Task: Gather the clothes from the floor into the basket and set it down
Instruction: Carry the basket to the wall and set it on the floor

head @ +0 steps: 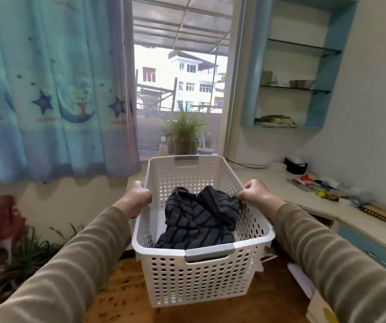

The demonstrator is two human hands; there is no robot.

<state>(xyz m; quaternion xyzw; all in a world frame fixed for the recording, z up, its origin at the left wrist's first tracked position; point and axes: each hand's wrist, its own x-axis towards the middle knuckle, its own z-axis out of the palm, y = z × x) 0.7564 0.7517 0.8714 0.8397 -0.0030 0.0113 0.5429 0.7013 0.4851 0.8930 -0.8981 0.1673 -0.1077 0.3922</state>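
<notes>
A white perforated plastic basket [194, 278] hangs in front of me, lifted above the wooden floor. Inside it lies a dark grey garment with black stripes [200, 217], bunched toward the right wall. My left hand [138, 198] is closed over the basket's left rim. My right hand [258, 192] is closed over the right rim, fingers touching the edge of the garment. Both arms wear brown striped sleeves. Grey handle grips sit at the near and far ends of the basket.
A cluttered white counter [308, 201] with blue drawers runs along the right. A blue curtain [47, 89] hangs at left beside a window with a potted plant [185, 134]. A red object and green leaves sit at lower left. Papers lie on the floor at right.
</notes>
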